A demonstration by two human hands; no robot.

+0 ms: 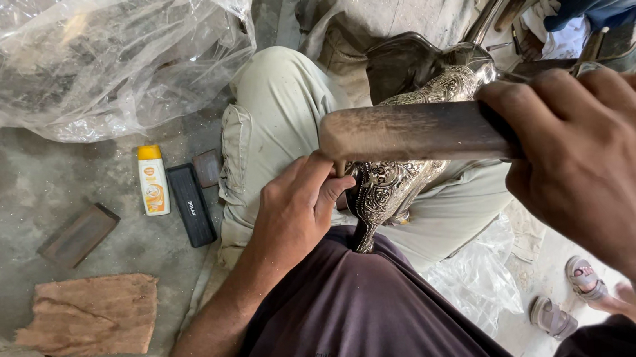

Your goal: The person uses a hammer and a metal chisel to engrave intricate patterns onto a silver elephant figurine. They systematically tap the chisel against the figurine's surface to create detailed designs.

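Observation:
My right hand (594, 149) grips the handle end of a thick wooden mallet (408, 133), which lies across the view with its blunt head toward the left. Below the mallet head, my left hand (294, 208) is closed around a thin metal punch (341, 170), only its top showing. The punch tip rests against an ornate embossed silver-coloured metal piece (393, 178) that lies on my lap over light trousers (279, 112). The mallet head is just above the punch; whether they touch is unclear.
On the concrete floor at left lie a small white bottle with a yellow cap (152, 180), a black rectangular case (192, 205), a dark flat block (78, 236) and a torn piece of cardboard (92, 316). A big clear plastic bag (85, 57) fills the upper left. Another person's sandalled feet (570, 294) stand at lower right.

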